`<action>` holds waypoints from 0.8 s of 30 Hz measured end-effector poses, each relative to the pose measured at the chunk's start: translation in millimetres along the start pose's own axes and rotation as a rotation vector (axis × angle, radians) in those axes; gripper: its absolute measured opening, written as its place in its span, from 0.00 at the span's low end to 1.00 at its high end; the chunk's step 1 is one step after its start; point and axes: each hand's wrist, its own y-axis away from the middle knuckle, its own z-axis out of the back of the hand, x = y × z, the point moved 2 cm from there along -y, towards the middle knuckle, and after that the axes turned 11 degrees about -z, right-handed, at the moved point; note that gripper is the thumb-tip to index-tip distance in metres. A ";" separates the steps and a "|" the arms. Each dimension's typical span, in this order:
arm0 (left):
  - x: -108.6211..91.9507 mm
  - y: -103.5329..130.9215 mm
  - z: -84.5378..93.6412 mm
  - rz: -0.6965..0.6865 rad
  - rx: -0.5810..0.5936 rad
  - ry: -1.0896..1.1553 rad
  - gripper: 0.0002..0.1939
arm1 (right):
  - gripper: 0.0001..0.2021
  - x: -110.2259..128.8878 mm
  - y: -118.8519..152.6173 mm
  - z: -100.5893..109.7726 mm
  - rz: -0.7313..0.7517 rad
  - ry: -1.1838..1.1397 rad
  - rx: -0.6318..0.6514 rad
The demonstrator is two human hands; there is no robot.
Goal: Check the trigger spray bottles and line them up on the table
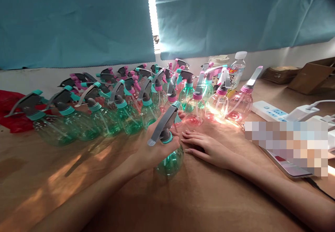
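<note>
My left hand (154, 144) is wrapped round the neck of a green spray bottle (170, 162) with a grey and teal trigger head, which stands upright on the brown table (199, 204). Just right of that bottle, my right hand (206, 147) lies flat on the table with its fingers stretched out, holding nothing. Behind both hands stand several spray bottles in rows: green ones with teal collars (129, 120) to the left and pink ones with pink collars (195, 111) to the right.
A white power strip (269, 110) with plugs and a partly blurred device (295, 171) with a cable lie at the right. Farther back are a clear bottle with a white cap (238, 67) and cardboard boxes (311, 74). Red plastic (13, 102) lies far left; blue curtains (78, 22) hang behind.
</note>
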 end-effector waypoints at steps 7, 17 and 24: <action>-1.3 0.9 0.3 0.013 0.004 -0.024 0.05 | 0.19 3.0 -0.4 1.8 0.012 0.008 -0.005; -0.4 -1.0 1.0 0.033 -0.004 -0.075 0.05 | 0.18 2.9 -0.3 1.8 0.005 0.009 -0.003; -12.1 -2.6 2.7 0.084 -0.037 -0.123 0.10 | 0.17 5.0 -0.9 3.8 -0.001 0.002 -0.002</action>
